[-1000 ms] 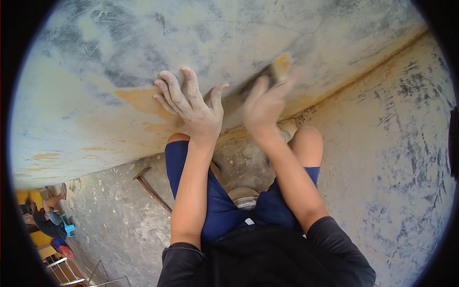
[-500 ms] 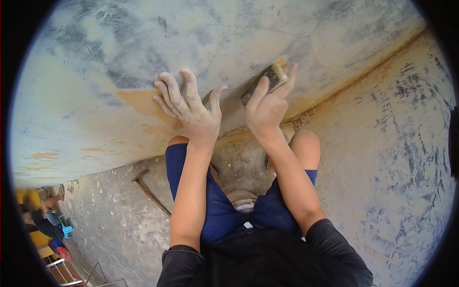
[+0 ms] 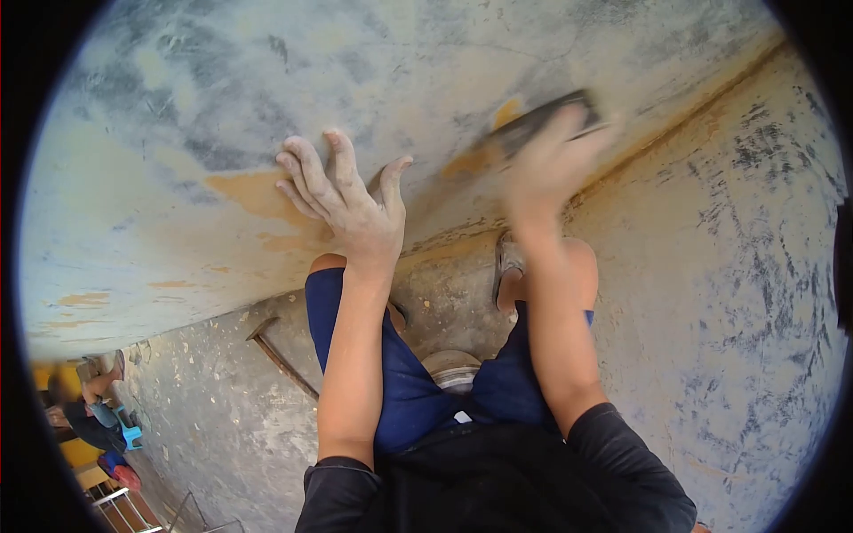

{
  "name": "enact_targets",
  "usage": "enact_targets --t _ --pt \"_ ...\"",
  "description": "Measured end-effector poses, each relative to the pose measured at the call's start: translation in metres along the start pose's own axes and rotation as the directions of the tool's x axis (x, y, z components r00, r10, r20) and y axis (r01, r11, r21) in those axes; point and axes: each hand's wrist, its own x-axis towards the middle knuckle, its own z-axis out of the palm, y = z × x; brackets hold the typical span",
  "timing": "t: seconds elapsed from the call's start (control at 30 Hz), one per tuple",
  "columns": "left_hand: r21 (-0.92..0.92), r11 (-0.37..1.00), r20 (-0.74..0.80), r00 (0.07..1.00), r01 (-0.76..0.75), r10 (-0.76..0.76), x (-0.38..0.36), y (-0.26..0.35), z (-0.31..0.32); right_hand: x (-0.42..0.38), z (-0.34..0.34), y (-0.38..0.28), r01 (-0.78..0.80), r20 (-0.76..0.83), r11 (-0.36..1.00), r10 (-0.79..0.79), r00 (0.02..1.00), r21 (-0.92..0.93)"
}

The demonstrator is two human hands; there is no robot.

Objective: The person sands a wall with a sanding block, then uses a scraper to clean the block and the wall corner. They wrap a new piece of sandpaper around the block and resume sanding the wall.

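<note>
My left hand (image 3: pixel 351 200) lies against the patchy grey wall (image 3: pixel 426 80) with its fingers spread and holds nothing. Pale dust coats its fingers. Beside it is an orange-brown patch (image 3: pixel 262 195) on the wall. To the right, my right hand (image 3: pixel 560 164) is smeared by motion and grips a dark, flat block (image 3: pixel 542 124) against the wall. Another orange patch (image 3: pixel 471 163) shows just left of the block. How the fingers wrap round the block is blurred.
A hammer-like tool with a wooden handle (image 3: pixel 284 360) lies on the grey floor (image 3: pixel 213 400). A second wall (image 3: pixel 711 293) stands at the right. At the lower left are a person (image 3: pixel 89 422), a blue stool (image 3: pixel 131 433) and a metal frame (image 3: pixel 120 511).
My right hand has moved to the right along the wall with the block, uncovering orange patches and my right foot. My left hand has barely shifted.
</note>
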Motion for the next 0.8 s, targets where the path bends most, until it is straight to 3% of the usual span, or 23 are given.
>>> enact_targets --t 0.03,0.13,0.17,0.23,0.27,0.3,0.33,0.37,0.47,0.53,0.57,0.6,0.63,0.67,0.7,0.73,0.8 --pt "0.002 1.000 0.002 1.000 0.005 -0.005 -0.001 0.000 -0.001 0.021 -0.011 -0.015 -0.268 0.046 0.928 0.266 0.963 0.258" --pt "0.027 0.999 0.009 1.000 -0.018 0.018 0.001 -0.002 0.000 0.004 0.002 -0.020 -0.318 0.010 0.907 0.328 0.945 0.278" --pt "0.024 1.000 -0.012 1.000 -0.014 0.014 0.000 -0.002 0.002 -0.020 0.023 0.012 0.112 -0.123 0.942 -0.158 0.980 -0.318" --pt "0.011 1.000 -0.026 1.000 -0.015 0.016 -0.001 0.001 0.002 -0.074 0.047 0.024 0.204 -0.025 0.973 -0.208 0.978 -0.103" --pt "0.018 1.000 -0.007 1.000 0.006 -0.006 -0.001 0.002 -0.001 -0.075 0.036 0.016 0.202 -0.030 0.973 -0.207 0.978 -0.109" --pt "0.027 0.999 0.008 1.000 0.028 -0.028 0.001 0.003 -0.001 -0.071 0.026 0.003 -0.085 0.143 0.996 0.078 0.987 0.038" --pt "0.024 0.999 0.004 1.000 0.027 -0.027 0.002 0.003 0.000 -0.067 0.020 -0.007 -0.384 0.349 0.914 0.321 0.881 0.128" --pt "0.022 1.000 0.008 1.000 0.017 -0.017 0.001 0.002 0.000 -0.047 0.025 0.003 0.065 0.069 0.993 -0.072 0.995 0.097" --pt "0.035 0.999 0.009 1.000 0.001 -0.002 -0.001 -0.003 0.000 0.016 0.001 -0.002 -0.011 -0.028 0.997 0.013 1.000 0.080" --pt "0.039 0.999 0.010 1.000 -0.018 0.017 -0.001 -0.005 0.000 0.022 0.003 -0.001 -0.151 -0.133 0.929 0.206 0.969 0.339" --pt "0.024 1.000 -0.010 1.000 -0.018 0.018 -0.001 -0.005 0.002 0.004 0.014 0.008 0.025 -0.147 0.995 -0.011 0.989 0.095" --pt "0.009 1.000 -0.032 0.999 -0.019 0.020 -0.001 -0.004 0.004 -0.028 0.031 0.015 0.120 -0.121 0.992 -0.124 0.985 -0.039" --pt "0.004 1.000 -0.028 0.999 -0.023 0.024 -0.001 -0.003 0.003 -0.056 0.041 0.015 0.211 -0.080 0.963 -0.226 0.971 -0.170" --pt "0.021 1.000 0.012 1.000 -0.003 0.003 -0.002 -0.001 0.000 -0.067 0.035 0.009 0.201 -0.083 0.963 -0.219 0.972 -0.179" --pt "0.037 0.999 0.047 0.999 0.016 -0.018 -0.001 0.001 -0.002 -0.076 0.028 0.002 -0.015 0.098 1.000 0.017 0.995 -0.012" --pt "0.032 0.999 0.040 0.999 0.009 -0.010 0.002 0.001 -0.001 -0.076 0.027 -0.003 -0.252 0.307 0.960 0.206 0.929 0.120" --pt "0.018 1.000 0.033 0.999 -0.007 0.007 0.002 0.000 -0.003 -0.037 0.016 -0.003 -0.017 0.100 1.000 0.017 0.995 0.003"
